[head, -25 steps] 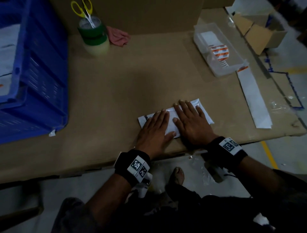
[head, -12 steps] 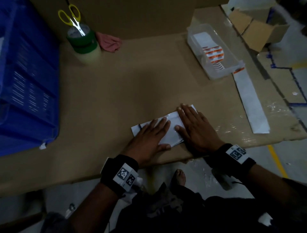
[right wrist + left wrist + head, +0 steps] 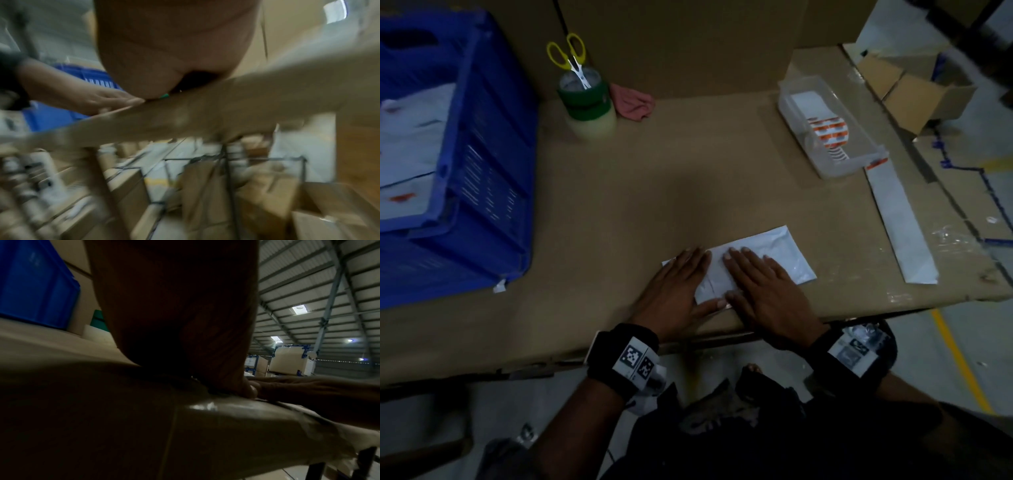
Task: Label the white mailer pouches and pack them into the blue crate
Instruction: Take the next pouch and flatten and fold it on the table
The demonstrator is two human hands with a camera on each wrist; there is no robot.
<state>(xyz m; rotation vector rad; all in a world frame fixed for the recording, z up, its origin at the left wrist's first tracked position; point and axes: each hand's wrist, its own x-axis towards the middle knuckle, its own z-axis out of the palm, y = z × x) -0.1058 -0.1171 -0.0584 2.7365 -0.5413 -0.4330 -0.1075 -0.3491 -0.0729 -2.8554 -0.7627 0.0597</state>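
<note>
Left hand and right hand lie flat, fingers straight, pressing white mailer pouch. Pouch sits on cardboard surface, near its front edge.

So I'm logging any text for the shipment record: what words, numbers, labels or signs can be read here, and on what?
No text is legible anywhere.
Label roll in the clear tray: orange and black print, too small to read.
Left wristband: square black-and-white code tags, no words.
Right wristband: tag blurred.
White mailer pouch under both hands: no print discernible.
Pouches in the blue crate: orange marks only, unreadable.
</note>
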